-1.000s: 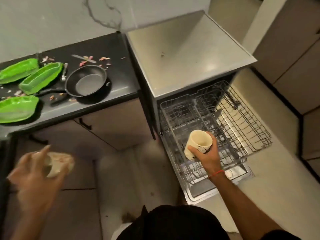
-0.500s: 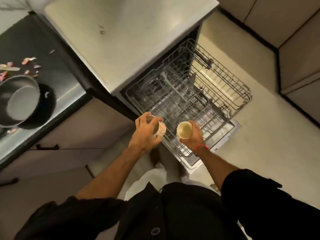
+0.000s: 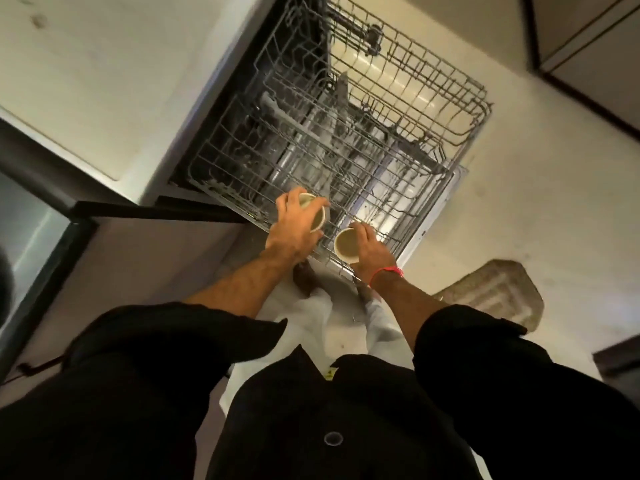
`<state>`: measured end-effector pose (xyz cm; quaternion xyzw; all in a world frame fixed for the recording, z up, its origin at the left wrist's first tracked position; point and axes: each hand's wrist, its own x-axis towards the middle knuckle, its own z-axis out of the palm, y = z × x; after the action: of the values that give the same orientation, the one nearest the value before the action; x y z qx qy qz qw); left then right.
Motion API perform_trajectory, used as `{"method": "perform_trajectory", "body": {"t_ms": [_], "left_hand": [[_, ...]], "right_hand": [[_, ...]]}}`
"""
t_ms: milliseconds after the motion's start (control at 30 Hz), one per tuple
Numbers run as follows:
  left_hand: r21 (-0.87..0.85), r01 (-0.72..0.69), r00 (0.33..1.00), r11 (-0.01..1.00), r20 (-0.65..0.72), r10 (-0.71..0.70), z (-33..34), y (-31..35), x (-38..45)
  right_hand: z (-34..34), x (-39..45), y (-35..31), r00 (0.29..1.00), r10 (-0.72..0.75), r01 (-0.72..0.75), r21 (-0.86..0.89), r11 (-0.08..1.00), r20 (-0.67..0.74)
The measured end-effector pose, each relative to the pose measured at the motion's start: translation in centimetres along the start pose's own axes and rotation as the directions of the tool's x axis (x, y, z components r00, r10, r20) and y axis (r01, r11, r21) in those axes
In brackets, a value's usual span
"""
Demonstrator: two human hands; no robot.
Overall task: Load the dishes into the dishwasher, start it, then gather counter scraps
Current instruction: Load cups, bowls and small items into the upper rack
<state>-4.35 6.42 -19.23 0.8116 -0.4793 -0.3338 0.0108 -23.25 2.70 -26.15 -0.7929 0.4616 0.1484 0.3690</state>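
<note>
The dishwasher stands open with its wire rack [image 3: 381,126] pulled out over the lowered door [image 3: 436,206]. My left hand [image 3: 294,230] grips a cream cup [image 3: 318,220] from above, at the rack's near corner. Beside it, my right hand [image 3: 369,251] holds a second cream cup [image 3: 346,244] by its side, mouth up, over the rack's front edge. A red thread circles my right wrist. Apart from the two cups, I see only bare wire in the rack.
The dishwasher's pale top [image 3: 114,74] fills the upper left. A dark counter edge [image 3: 31,174] and cabinet front [image 3: 138,265] lie to the left. A grey floor mat [image 3: 495,292] sits on the tiled floor at right, with cabinets [image 3: 588,46] beyond.
My view has tilted down and closer to the rack, so the counter with the pan has left the frame. Both hands with their cups have sunk slightly toward the rack's front edge.
</note>
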Motion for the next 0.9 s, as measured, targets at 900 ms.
{"method": "perform_trajectory", "body": {"t_ms": [900], "left_hand": [[-0.045, 0.01, 0.996, 0.999, -0.086, -0.014, 0.9, -2.7, -5.4]], "right_hand": [[-4.2, -3.1, -0.5, 0.993, -0.118, 0.118, 0.206, 0.971, -0.011]]}}
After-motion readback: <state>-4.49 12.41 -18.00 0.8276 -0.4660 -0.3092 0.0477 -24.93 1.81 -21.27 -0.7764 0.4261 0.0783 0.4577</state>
